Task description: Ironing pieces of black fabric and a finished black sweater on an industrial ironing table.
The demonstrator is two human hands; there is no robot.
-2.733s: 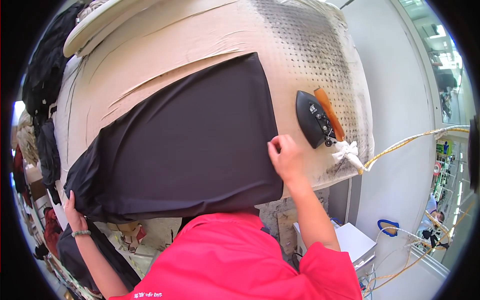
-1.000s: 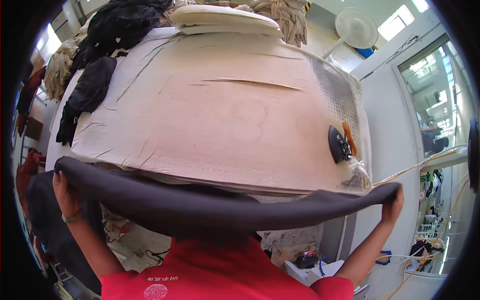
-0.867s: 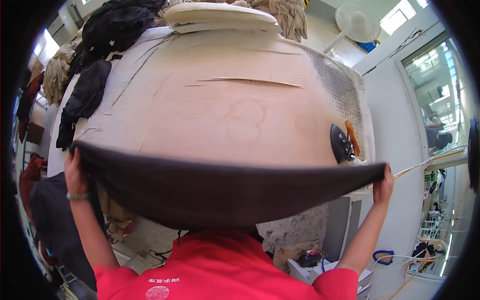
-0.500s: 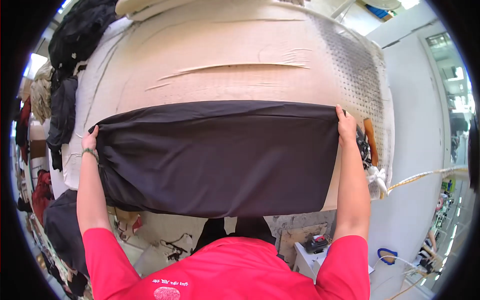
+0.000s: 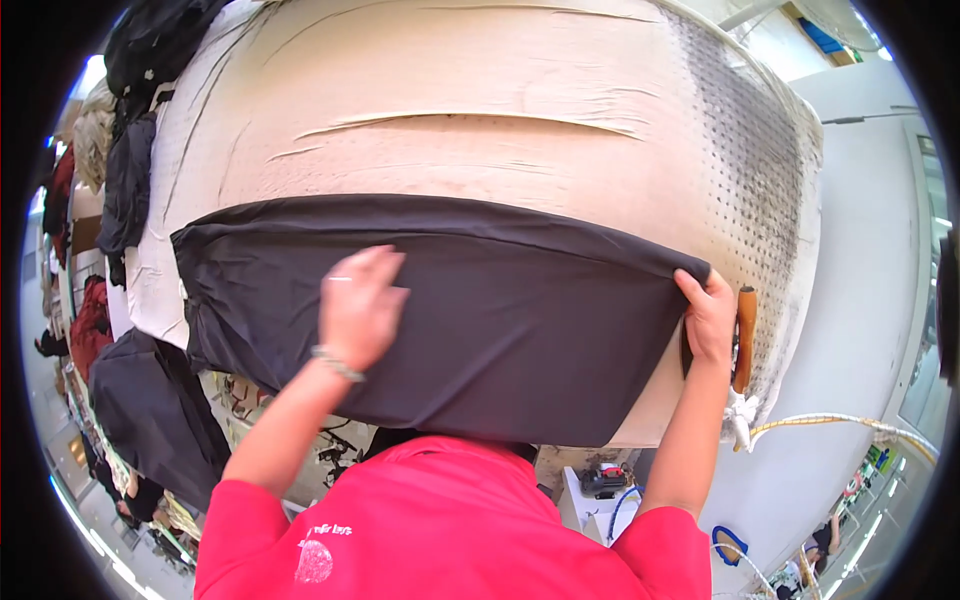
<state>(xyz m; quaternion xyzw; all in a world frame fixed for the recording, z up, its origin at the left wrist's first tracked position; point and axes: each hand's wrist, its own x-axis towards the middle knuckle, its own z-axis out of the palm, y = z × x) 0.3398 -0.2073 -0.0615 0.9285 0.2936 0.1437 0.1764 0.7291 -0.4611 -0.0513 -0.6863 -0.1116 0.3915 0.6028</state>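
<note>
A black garment [image 5: 480, 320], perhaps trousers, lies lengthwise along the near part of the padded cream pressing table [image 5: 480, 160]. Its left end is gathered, and its near edge reaches the table's front edge. My right hand [image 5: 710, 315] pinches the far right corner of the cloth, thumb on top. Over the left half of the garment is my left hand [image 5: 362, 305], blurred by motion, with fingers extended and holding nothing. Whether it touches the fabric I cannot tell. Just right of my right hand stands an iron with a wooden handle [image 5: 745, 335], mostly hidden behind that hand.
White wrapping and a pale hose [image 5: 850, 420] run from the iron to the right. Dark clothes [image 5: 130, 190] are heaped at the table's left edge, and black cloth [image 5: 150, 410] hangs lower left. Below the table, a small white stand [image 5: 580, 510] holds a dark device.
My left hand has let go of the garment's left end and moved right over the cloth. The right corner, still in my right hand, has come slightly nearer.
</note>
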